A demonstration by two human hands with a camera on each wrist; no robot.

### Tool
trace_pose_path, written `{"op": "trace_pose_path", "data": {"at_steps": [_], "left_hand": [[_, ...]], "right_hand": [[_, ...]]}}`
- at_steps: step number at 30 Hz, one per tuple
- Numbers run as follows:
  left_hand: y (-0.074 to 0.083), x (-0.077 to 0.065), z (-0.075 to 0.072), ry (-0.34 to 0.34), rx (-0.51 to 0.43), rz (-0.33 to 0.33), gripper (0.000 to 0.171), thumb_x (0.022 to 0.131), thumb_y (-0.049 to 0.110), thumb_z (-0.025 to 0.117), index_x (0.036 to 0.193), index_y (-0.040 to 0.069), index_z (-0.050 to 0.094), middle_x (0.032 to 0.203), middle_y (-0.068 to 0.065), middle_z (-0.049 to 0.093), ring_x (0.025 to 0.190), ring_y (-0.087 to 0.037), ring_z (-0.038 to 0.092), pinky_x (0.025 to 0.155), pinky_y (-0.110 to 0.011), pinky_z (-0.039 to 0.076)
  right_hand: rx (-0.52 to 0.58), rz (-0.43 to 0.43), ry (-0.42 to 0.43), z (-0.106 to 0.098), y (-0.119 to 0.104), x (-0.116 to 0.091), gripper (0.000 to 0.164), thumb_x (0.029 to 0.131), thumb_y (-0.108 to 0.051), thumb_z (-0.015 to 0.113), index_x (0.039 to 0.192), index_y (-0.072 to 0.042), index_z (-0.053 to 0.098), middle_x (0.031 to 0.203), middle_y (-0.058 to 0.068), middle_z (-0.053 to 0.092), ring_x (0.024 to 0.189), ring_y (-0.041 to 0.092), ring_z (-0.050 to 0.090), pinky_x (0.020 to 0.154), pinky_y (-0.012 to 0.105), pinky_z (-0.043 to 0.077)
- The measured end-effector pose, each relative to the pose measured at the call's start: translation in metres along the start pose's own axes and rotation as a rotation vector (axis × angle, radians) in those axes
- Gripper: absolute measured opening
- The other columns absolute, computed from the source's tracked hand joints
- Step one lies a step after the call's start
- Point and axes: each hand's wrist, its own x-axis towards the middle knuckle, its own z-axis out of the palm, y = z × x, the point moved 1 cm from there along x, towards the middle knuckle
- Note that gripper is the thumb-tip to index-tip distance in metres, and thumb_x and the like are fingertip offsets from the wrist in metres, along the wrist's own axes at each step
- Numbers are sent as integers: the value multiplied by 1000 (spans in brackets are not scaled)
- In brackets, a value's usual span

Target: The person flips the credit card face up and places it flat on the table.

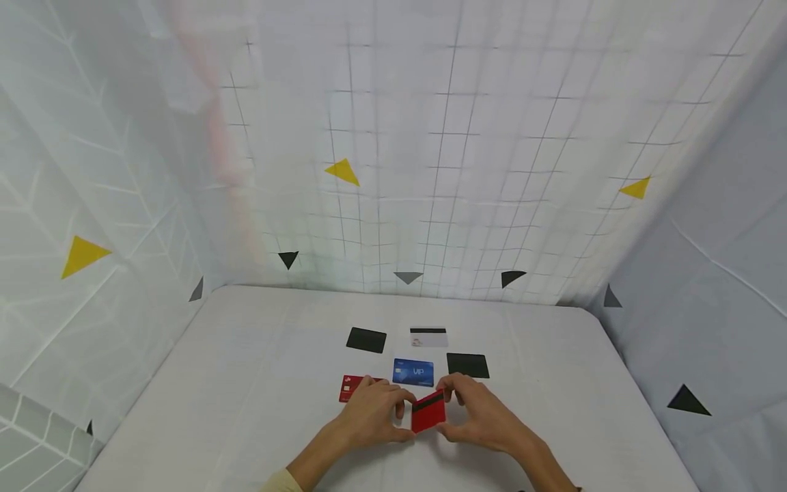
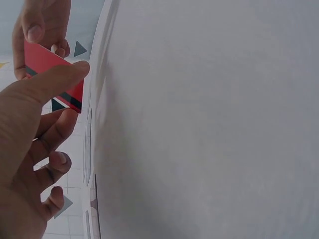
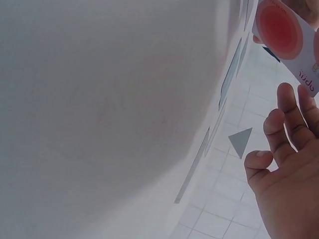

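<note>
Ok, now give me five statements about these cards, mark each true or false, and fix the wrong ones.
1. The left hand and right hand both hold the striped red card. True.
2. The blue VIP card stands on its edge. False: it lies flat on the table.
3. The white card lies farther from the person than the blue VIP card. True.
4. Four black cards are in the head view. False: there are two, the left black card and the right black card.
5. In the head view, the left hand partly hides another red card. True.
</note>
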Motion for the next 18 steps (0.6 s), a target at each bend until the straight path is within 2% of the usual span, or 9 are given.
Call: {"op": "trace_pose_path", "data": {"at_steps": [9,12,18], "left_hand": [[-1,4,3,0,-34,16,49,74,55,84,115,31,70,71,25,54,86,-1,55,90,-44,41],[-2,5,4,-8,-64,10,50,73,55,84,115,31,70,72,25,55,87,-1,55,92,-46,42],[-4,6,6,-27,-120,12,51,75,57,81,118,32,68,74,25,56,84,1,53,87,-41,41]], "right_hand": [[21,-16,8,1,-4,3,62,79,-45,83,128,-20,55,104,-15,56,94,13,53,80,28,50],[42,-2,-5,3,-6,6,62,78,-44,83,127,-20,54,106,-11,58,95,14,53,81,28,50],[50,-5,-2,6,-10,7,60,79,-40,84,127,-20,54,106,-12,57,94,13,53,82,27,50]]}}
